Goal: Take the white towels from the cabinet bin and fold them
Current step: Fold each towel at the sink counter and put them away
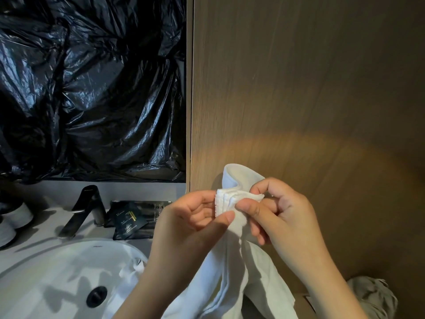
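Note:
I hold a white towel [230, 268] up in front of a wooden cabinet panel. My left hand [193, 217] pinches its bunched top edge between thumb and fingers. My right hand [280, 210] pinches the same edge from the right, thumb on the cloth. A fold of the towel stands up above both hands, and the rest hangs down between my forearms. More white cloth [133, 270] lies over the sink rim at lower left. A crumpled greyish towel [372, 295] sits at the lower right.
A white sink basin [57, 272] with a dark drain [96, 295] fills the lower left. Behind it stand a dark tap [85, 208] and black packets [131, 222]. Black plastic sheeting [92, 88] covers the wall above. The wooden cabinet panel [310, 88] fills the right.

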The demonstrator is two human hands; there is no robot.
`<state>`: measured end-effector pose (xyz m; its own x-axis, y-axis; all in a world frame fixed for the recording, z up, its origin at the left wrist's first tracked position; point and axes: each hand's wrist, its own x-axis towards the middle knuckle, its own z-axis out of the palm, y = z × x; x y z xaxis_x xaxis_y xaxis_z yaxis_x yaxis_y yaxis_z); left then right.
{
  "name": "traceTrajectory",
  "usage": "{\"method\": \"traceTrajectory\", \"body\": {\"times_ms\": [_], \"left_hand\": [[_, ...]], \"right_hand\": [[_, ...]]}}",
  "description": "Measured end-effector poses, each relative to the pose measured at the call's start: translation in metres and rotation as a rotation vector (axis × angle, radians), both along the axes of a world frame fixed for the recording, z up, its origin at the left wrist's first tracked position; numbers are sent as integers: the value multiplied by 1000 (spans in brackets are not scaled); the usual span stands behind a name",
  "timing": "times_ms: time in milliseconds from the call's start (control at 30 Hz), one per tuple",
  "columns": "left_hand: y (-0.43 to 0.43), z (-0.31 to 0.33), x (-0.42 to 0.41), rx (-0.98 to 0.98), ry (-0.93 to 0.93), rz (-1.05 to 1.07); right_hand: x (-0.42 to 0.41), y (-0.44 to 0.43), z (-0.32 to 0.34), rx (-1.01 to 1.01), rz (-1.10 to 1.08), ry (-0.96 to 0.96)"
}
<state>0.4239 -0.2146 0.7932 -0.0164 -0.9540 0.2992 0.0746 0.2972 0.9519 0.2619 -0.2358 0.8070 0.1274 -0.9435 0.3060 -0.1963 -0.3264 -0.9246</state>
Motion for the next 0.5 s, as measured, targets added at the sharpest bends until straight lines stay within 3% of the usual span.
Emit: {"method": "traceTrajectory", "body": {"times_ms": [133,300,500], "left_hand": [[-3,-1,3,-26,32,46],[-10,6,15,-29,103,58],[-22,18,33,-56,156,47]], "right_hand": [[-13,-3,7,-9,47,139],[-45,-12,18,-68,38,487],[-79,-22,26,-229,-22,736]]}}
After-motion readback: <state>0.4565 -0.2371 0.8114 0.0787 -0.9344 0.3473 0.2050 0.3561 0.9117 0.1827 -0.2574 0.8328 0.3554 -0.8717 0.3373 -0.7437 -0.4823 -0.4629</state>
